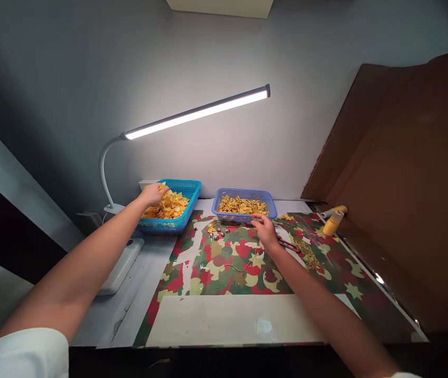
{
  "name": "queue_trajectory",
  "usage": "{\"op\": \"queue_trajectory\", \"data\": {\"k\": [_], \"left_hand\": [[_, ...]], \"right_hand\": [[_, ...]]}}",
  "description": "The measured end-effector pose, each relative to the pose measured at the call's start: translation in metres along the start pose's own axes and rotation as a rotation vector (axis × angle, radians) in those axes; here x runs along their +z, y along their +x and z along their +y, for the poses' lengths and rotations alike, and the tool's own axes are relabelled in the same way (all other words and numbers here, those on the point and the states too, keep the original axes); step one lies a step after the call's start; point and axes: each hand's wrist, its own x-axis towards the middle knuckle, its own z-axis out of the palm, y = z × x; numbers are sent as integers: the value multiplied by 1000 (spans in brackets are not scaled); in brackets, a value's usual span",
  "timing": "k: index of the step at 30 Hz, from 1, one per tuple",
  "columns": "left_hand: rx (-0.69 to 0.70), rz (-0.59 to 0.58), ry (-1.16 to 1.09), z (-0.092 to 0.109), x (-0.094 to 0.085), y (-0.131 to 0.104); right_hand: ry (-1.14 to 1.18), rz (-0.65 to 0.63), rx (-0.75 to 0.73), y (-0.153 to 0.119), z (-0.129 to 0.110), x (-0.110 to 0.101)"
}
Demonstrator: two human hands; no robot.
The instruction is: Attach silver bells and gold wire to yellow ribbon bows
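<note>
My left hand (153, 194) reaches over the rim of a teal plastic basket (194, 202) on the left. Its fingers are closed at a heap of thin yellow petal-like pieces (173, 203), and one such piece shows at the fingertips. In front of a blue-violet basket (274, 209), my right hand (265, 231) is pinched closed. A thin cord (243, 271) curves across the table and rises toward those fingers; the exact grip is partly hidden. Small golden pieces (243, 205) fill this second basket. Several silver beads or bells (216, 235) lie between the baskets.
A lit desk lamp (196, 113) arches over the baskets. Scissors or snips (289, 244) and a tangle of gold strands (311, 256) lie beside my right wrist. A yellow thread spool (332, 224) stands at the right, near a tall cardboard panel (413, 173). A pale sheet (227, 320) covers the front.
</note>
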Motion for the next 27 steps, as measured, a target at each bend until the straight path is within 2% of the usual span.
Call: {"op": "queue_trajectory", "data": {"k": [5,7,9,11,14,17,19,22,27], "left_hand": [[-55,103,-139,16,-10,-6],[-59,142,-228,32,-13,-10],[-48,151,-340,53,-6,-21],[-24,109,-473,77,17,-43],[24,-35,-647,108,75,-100],[79,-175,-772,121,133,-160],[125,-225,-835,121,158,-185],[179,-255,-890,115,171,-196],[206,-255,-866,106,163,-193]], "right_hand": [[19,9,-58,-7,1,-15],[32,3,-87,-8,0,-15],[45,-12,-113,-9,1,-13],[56,-35,-128,-11,4,-10],[58,-85,-121,-20,11,-5],[34,-161,-108,-34,18,-1],[9,-199,-115,-42,21,0],[-11,-208,-122,-46,23,1],[28,-187,-88,-40,28,-3]]}}
